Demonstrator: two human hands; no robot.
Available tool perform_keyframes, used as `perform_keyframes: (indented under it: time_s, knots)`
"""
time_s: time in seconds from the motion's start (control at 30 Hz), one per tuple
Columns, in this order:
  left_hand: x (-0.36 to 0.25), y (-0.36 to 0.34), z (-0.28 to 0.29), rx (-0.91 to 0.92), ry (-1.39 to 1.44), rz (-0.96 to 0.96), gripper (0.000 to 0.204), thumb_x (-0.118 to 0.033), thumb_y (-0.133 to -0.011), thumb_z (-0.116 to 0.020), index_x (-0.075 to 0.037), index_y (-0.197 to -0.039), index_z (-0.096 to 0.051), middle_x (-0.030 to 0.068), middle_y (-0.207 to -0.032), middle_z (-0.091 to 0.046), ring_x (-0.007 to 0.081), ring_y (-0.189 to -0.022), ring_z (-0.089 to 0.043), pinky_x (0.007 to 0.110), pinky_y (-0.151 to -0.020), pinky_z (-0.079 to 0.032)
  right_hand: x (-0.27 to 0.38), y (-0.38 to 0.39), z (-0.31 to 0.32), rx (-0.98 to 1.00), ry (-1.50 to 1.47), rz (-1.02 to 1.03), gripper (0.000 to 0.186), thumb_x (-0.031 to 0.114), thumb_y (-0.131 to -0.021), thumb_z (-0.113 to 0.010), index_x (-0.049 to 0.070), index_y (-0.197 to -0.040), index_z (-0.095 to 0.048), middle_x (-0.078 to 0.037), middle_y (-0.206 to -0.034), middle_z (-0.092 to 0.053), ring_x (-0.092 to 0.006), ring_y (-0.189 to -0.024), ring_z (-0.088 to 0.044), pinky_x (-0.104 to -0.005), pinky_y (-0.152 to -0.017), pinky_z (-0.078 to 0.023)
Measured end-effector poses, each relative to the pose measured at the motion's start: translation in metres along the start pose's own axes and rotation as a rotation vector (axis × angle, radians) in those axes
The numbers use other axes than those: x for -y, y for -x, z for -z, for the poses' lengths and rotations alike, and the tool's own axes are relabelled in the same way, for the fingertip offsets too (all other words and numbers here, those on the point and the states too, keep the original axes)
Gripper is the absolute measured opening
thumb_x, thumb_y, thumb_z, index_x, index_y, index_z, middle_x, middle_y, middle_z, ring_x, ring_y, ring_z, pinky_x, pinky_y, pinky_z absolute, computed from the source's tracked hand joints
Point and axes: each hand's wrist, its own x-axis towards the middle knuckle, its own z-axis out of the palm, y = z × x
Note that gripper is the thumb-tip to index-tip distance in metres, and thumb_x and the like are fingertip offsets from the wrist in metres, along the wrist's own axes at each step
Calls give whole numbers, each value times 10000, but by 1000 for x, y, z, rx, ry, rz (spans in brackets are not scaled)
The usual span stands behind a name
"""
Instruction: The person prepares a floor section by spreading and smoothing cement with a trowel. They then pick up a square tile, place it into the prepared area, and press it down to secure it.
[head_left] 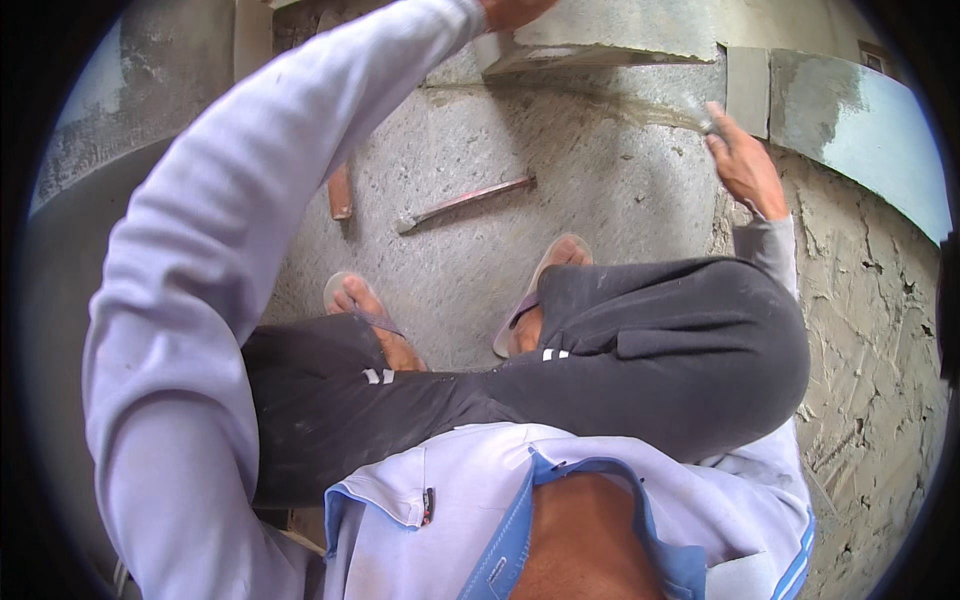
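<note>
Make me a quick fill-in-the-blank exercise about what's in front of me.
1. The ____ hand is cut off by the picture's top edge.
2. The long thin tool lies to the ____ of the reddish-brown piece.
3. The shirt has a ____ collar.
Missing words: left; right; blue.

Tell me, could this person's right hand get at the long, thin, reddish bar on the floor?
Probably yes: the bar lies uncovered, and only rough grey floor shows between it and the right hand. Whether its fingers already hold something is unclear.
</note>
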Motion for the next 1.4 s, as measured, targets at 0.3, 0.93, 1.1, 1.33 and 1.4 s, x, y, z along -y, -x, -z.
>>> perform_keyframes:
  time_s: [0.3,0.93,1.1,1.33,1.4]
  knots:
    - [-11,120,-54,-328,854,1157,934,-742,-899,-422,-128,-1572,-219,147,-1630,-200,303,-1509,-154,415,-1215,-135,9,-84,37,-425,-394,320,483,371,-1023,-521,-5,-1322,-576,-124,-1244,-634,-260,-1131,-601,-348,-915,-492]
    - [-61,132,-75,-255,654,1154,882,-661,-995,-145,-20,-1567,56,218,-1642,35,331,-1527,39,375,-1236,-23,34,-135,80,-98,-589,180,471,439,-904,-718,62,-1169,-620,15,-968,-623,-84,-884,-560,-252,-799,-460]
    - [-71,148,-95,-281,658,1140,876,-654,-995,-118,-20,-1559,99,231,-1634,85,355,-1522,60,396,-1236,-23,28,-153,82,-51,-653,221,464,422,-931,-695,46,-1192,-619,26,-1004,-631,-77,-897,-550,-241,-824,-459]
    - [-62,161,-89,-62,647,1112,934,-685,-979,-116,16,-1533,156,238,-1628,116,369,-1520,44,409,-1237,-41,41,-149,83,-104,-558,367,404,375,-944,-687,40,-1155,-603,-22,-973,-659,-139,-893,-599,-311,-813,-474]
    - [-45,161,-67,159,507,985,935,-694,-974,-156,4,-1543,94,255,-1614,4,376,-1505,-62,411,-1225,-108,58,-136,87,-228,-431,372,410,359,-956,-672,24,-1179,-594,-64,-996,-686,-194,-892,-635,-348,-798,-494]
